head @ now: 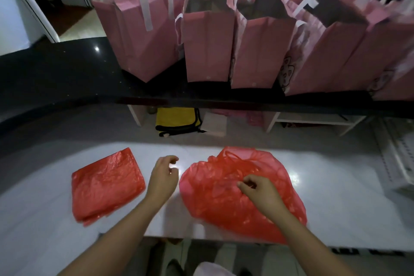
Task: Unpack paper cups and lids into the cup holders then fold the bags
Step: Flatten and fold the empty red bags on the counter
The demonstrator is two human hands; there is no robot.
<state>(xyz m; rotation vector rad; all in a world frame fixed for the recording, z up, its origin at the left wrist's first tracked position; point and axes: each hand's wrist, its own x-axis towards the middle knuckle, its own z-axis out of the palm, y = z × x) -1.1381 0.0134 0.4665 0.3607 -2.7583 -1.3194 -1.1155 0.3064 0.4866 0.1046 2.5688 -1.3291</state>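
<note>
Lying crumpled at three o'clock of the loosely curled, empty left hand (163, 178), the unfolded red bag (242, 195) sits under the right hand (261, 192), fingers (244, 182) curled, grip unclear.

Lighting: dim overall; white counter (336, 197) brightest, glare patch just beyond the left hand (163, 177). Dark shelf (56, 78) carries pinpoint reflections. Quality: soft focus, blur at right edge, strong wide-angle bowing of edges.
</note>
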